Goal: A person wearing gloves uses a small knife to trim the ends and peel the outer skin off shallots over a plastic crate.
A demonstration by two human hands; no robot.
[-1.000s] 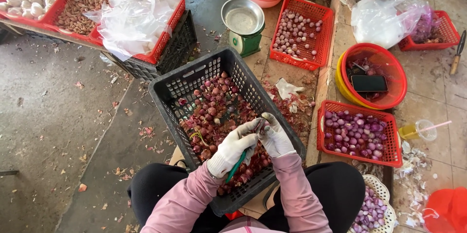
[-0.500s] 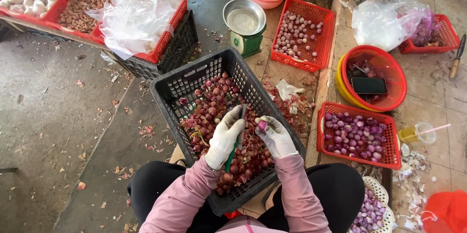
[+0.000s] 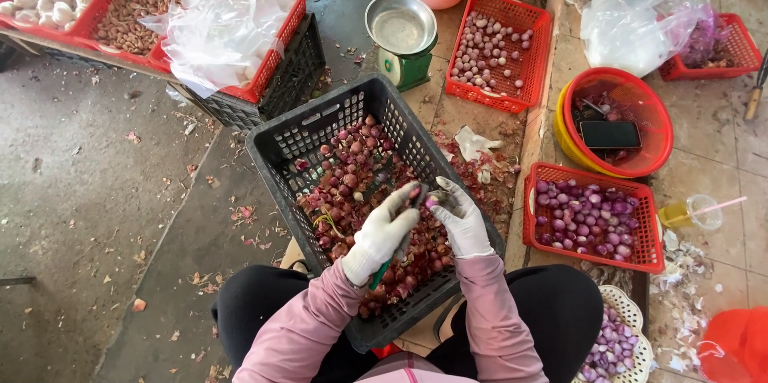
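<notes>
Both my hands wear white gloves and pink sleeves and hover over a black plastic crate (image 3: 276, 143) full of unpeeled red shallots (image 3: 352, 179). My left hand (image 3: 382, 232) grips a small knife whose green handle (image 3: 379, 275) sticks out below the palm. My right hand (image 3: 462, 223) pinches a partly peeled pink shallot (image 3: 432, 201) at its fingertips. The knife's tip and the shallot meet between the two hands; the blade itself is mostly hidden by fingers.
A red basket of peeled shallots (image 3: 590, 219) sits at my right, a white basket (image 3: 612, 343) by my knee. Farther off stand a red bowl holding a phone (image 3: 612, 135), a scale (image 3: 402, 31), a red tray of bulbs (image 3: 496, 47) and a plastic-covered tray (image 3: 224, 15). Skins litter the floor.
Half a second ago my hands were slightly apart above the crate. They have come back together, with the knife hand closing on the shallot in my right hand.
</notes>
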